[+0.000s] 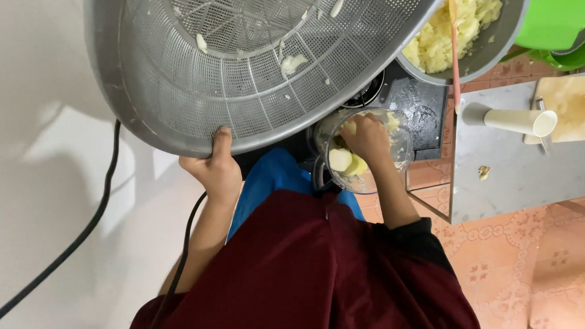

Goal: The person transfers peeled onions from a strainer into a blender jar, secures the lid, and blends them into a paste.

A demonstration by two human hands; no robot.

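We noted a black cable (62,254) on the pale floor, well left of the left hand (216,170). That hand gripped the rim of a large grey strainer (179,70), thumb pressed over the edge, fingers hidden beneath. Right of it, the right hand (366,136) reached into a clear jar (403,149); fingers bunched, whether clamped on anything we could not tell. Pale yellow chunks (344,161) lay just beside its wrist. Farther right stood a bowl of mash (498,42) and a white cup (521,120) on its side.
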